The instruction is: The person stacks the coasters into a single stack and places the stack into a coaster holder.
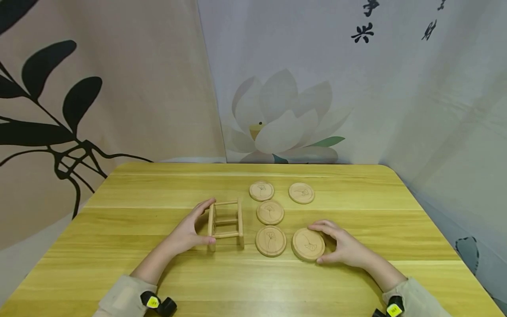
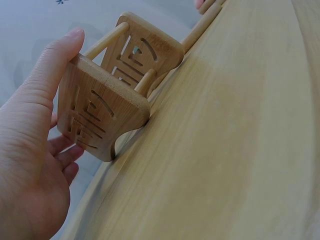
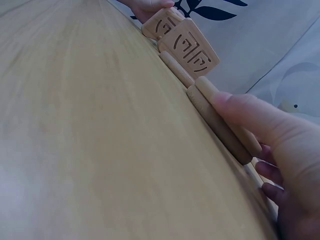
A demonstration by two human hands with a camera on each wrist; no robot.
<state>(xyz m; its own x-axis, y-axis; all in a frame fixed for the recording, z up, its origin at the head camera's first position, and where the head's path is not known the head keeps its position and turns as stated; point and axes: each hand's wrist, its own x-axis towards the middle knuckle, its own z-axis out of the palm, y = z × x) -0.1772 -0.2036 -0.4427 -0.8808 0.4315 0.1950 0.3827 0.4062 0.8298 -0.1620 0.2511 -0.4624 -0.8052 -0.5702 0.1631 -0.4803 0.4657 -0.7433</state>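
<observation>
Beige and off-white curtains (image 1: 356,97) right across the back, printed with dark leaves (image 1: 43,66) and a pale lotus (image 1: 287,127). Below that, yellow wood-grain tabletop (image 1: 253,286). Got a wooden rack (image 1: 226,235) standing on it left of centre, clasped by its outer end panel (image 2: 100,120) in the left grip (image 1: 187,235). Then a disc stack (image 1: 308,245), seemingly two high, pinched around the upper disc (image 1: 309,242) by the right grip (image 1: 344,247). Four more discs (image 1: 270,212) lying flat nearby. Looks like steadying the rack while taking hold of a disc, imo; probably calls for a level lift next, no nudging the lower disc (image 3: 217,127).
</observation>
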